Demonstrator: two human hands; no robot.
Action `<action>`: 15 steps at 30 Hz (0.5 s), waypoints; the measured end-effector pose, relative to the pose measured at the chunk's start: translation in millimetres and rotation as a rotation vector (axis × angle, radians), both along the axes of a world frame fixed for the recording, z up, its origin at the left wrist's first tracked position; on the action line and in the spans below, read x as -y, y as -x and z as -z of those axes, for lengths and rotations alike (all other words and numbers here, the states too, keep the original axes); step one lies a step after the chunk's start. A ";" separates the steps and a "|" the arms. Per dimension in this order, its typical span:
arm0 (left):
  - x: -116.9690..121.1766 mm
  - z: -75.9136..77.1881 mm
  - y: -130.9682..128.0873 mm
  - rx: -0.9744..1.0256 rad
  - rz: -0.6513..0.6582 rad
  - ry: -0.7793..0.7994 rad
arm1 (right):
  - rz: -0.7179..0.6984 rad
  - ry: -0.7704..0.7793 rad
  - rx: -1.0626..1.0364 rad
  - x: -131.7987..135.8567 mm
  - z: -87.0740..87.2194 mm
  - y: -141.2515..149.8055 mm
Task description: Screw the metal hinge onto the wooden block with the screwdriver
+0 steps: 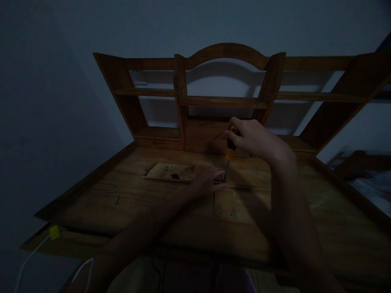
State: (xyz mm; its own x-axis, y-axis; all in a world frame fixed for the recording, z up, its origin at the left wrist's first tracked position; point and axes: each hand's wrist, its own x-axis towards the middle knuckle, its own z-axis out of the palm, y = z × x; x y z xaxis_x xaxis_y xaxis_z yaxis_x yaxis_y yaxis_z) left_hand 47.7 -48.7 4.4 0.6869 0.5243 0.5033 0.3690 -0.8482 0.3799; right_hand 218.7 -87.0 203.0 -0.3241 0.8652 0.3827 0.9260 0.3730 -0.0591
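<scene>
Standing along the back of a wooden table (131, 183) is a wooden shelf unit (224, 101) with an arched top rail, backed by a plain wall (61, 61). The room is dimly lit, and a wall outlet (139, 77) can be seen through the unit's upper left opening. The tabletop is broken by a long, rough, pale patch (186, 172) and, nearer the front, by a rectangular panel (225, 204). Two small slender pieces (116, 200) are scattered on the left part of the surface; what they are cannot be told. A white cable (33, 252) with a yellow tag (54, 232) is seen at the front left corner.

A yellow-and-black screwdriver (230, 154) is gripped by its handle in the closed right hand (255, 136), its shaft pointed down, slightly tilted. At its tip, just behind the panel, a small dark metal piece (217, 181) is held between the curled fingers of the left hand (206, 181).
</scene>
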 end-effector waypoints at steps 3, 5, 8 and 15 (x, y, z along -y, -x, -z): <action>-0.5 -0.7 0.5 -0.017 0.008 0.015 | 0.084 -0.023 0.038 -3.1 2.4 -1.2; -0.9 -0.6 0.6 -0.010 0.015 0.017 | 0.038 0.003 0.022 -4.3 2.8 -2.8; -1.3 -0.5 0.6 -0.008 0.026 0.019 | -0.046 0.026 -0.004 -4.0 2.5 -4.4; 0.2 -2.3 0.9 -0.004 -0.002 0.018 | 0.018 -0.008 0.034 -1.0 2.2 -3.5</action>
